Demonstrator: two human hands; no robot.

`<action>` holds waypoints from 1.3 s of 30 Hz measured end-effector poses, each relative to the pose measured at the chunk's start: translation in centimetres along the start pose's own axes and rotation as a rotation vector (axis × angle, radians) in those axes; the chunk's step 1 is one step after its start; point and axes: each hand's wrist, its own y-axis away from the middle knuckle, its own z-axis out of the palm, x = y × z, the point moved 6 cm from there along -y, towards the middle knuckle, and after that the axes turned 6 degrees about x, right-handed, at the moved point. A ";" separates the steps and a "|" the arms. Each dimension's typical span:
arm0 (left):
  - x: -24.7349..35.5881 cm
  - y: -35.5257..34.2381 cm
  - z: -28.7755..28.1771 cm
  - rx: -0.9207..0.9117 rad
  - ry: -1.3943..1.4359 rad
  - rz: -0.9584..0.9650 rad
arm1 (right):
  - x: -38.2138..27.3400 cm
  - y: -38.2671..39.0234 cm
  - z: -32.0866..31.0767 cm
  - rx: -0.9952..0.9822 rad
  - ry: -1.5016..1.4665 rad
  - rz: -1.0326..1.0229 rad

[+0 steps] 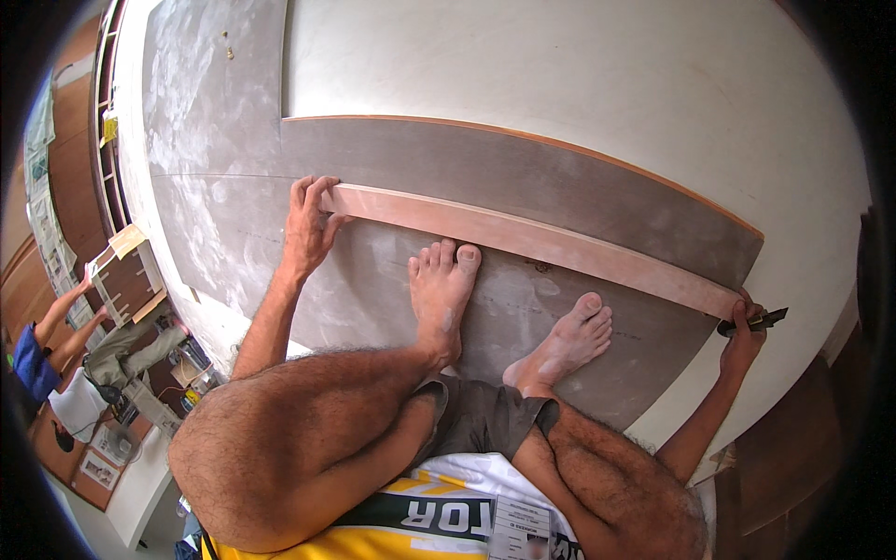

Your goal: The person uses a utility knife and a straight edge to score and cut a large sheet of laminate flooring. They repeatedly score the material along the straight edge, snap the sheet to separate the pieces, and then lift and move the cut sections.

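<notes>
A long, straight, pale pinkish wooden strip (532, 235) lies across a dusty grey sheet (448, 154), just beyond my bare feet. Around its left end my left hand (312, 229) is closed, thumb on the near edge and fingers on the far edge. At the other end, my right hand (743, 338) presses the strip with its fingers. That same hand also holds a black utility knife (770, 319), its tip pointing right, past the sheet's edge. A thin line runs across the sheet, left of my left hand.
My feet (439, 294) rest on the grey sheet, which has an orange-brown far edge. White surface (560, 65) shows beyond it. At far left, another person in blue (35, 369) reaches toward a small white frame (129, 280), near a fan (114, 441) and a white table (140, 485).
</notes>
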 end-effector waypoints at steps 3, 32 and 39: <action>-0.2 0.1 0.1 0.014 -0.001 0.005 | -0.2 0.0 0.1 -0.005 0.009 -0.002; 0.8 0.0 0.8 0.085 0.041 -0.037 | 0.9 -0.5 -1.5 0.005 -0.104 -0.001; -0.1 0.6 -0.2 0.064 0.012 -0.054 | 1.1 -0.7 -0.3 -0.030 -0.042 -0.014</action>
